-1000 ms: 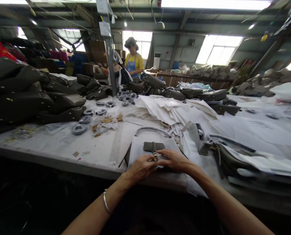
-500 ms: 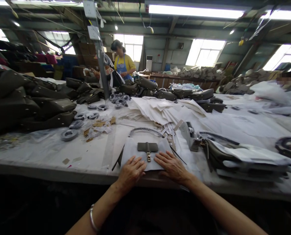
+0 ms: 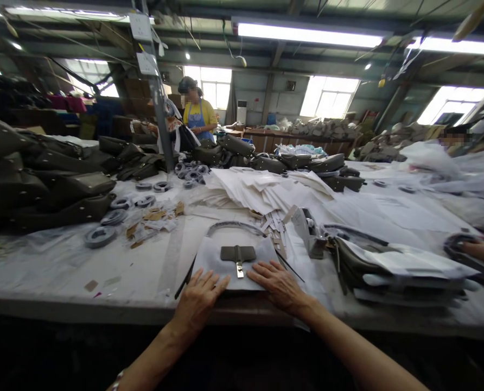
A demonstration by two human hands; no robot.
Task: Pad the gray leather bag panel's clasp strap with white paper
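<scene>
A handbag (image 3: 237, 253) lies on the table in front of me, its dark olive flap tab and metal clasp (image 3: 240, 270) showing through a white protective sheet (image 3: 209, 256). Its wrapped handle (image 3: 236, 224) arches away from me, and dark strap ends stick out at both sides. Flat on the sheet's lower left corner rests my left hand (image 3: 201, 293), fingers spread. My right hand (image 3: 278, 283) lies with fingers outstretched on the lower right part, close to the clasp. Neither hand grips anything.
Wrapped handbags (image 3: 405, 271) are stacked at right, beside a tape dispenser (image 3: 309, 233). White sheets (image 3: 258, 187) fan out behind my bag. Dark bags (image 3: 55, 179) pile up at left near grey rolls (image 3: 99, 236). A co-worker's hand (image 3: 482, 250) reaches in at far right; another person (image 3: 199, 111) stands behind.
My left hand has slid outward to the left, away from the clasp. The right hand stays on the sheet near the clasp. The whole view has shifted slightly.
</scene>
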